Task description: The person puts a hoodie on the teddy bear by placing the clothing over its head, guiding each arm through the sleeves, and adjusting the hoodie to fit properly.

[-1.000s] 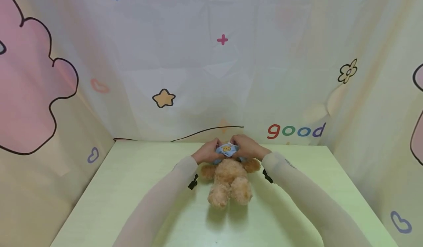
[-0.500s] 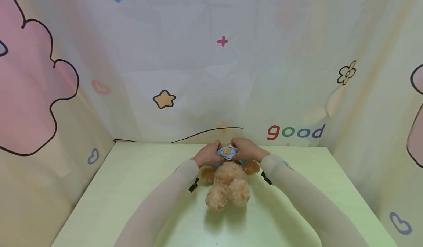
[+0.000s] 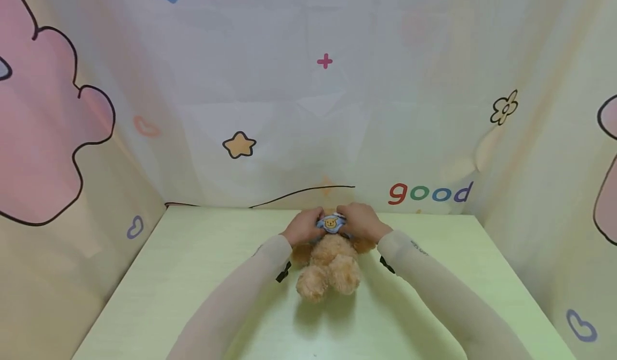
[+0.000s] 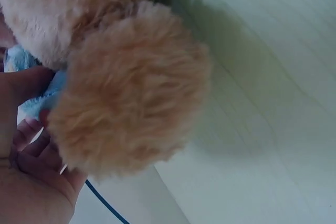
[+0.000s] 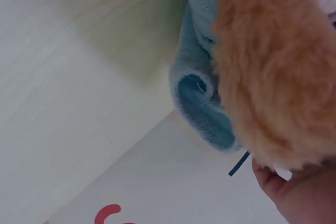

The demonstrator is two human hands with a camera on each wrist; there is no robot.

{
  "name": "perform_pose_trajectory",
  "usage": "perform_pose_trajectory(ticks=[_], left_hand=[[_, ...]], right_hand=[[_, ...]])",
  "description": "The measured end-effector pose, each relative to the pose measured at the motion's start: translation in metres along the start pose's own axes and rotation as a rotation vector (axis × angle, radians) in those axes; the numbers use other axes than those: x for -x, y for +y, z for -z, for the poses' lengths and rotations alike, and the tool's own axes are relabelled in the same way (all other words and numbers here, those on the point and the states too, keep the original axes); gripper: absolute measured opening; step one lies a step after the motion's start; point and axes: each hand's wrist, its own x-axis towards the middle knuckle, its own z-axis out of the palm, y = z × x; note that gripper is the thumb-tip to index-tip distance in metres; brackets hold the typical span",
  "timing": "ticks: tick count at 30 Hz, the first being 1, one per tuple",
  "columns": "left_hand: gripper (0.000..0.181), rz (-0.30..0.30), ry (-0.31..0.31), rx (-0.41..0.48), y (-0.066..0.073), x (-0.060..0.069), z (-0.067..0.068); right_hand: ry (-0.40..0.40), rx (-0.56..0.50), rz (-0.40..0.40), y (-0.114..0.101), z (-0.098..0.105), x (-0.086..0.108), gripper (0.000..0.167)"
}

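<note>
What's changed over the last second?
The plush toy's legs have swung slightly left, and its right-side arm is more covered by the right hand. No visible release: that hand and the left hand still grip the blue garment.

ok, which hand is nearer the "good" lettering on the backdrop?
The right hand: it is on the same side of the blue cloth as the lettering. The left hand is on the opposite side, farther away.
</note>
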Motion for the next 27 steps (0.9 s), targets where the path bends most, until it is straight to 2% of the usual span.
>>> perform_pose_trajectory(ticks=[3, 6, 9, 11, 16, 20, 24, 27], left_hand=[[0.017, 0.009, 0.049, -0.064, 0.003, 0.0, -0.003], [0.018, 0.003, 0.089, -0.164, 0.009, 0.002, -0.005], [0.018, -0.02, 0.117, -0.257, 0.014, 0.004, -0.006], [0.017, -0.039, 0.125, -0.287, 0.017, 0.005, -0.006], [0.016, -0.052, 0.085, -0.266, 0.015, 0.007, -0.005], [0.02, -0.003, 0.029, -0.199, 0.012, 0.006, 0.001], [0.02, 0.017, -0.014, -0.137, 0.013, 0.002, 0.007], [0.013, 0.009, -0.021, -0.174, 0.015, 0.0, 0.008]], right_hand=[[0.078, 0.102, 0.036, -0.004, -0.002, 0.002, 0.022], [0.14, 0.177, 0.048, -0.007, -0.007, 0.005, 0.02], [0.19, 0.175, 0.048, -0.008, -0.012, 0.008, 0.018], [0.198, 0.157, 0.055, -0.007, -0.014, 0.01, 0.017], [0.131, 0.04, 0.064, -0.001, -0.018, 0.013, 0.019], [0.098, -0.06, 0.05, 0.004, -0.013, 0.013, 0.025], [0.115, -0.048, 0.048, 0.004, -0.008, 0.011, 0.019], [0.131, -0.01, 0.047, 0.001, -0.009, 0.009, 0.018]])
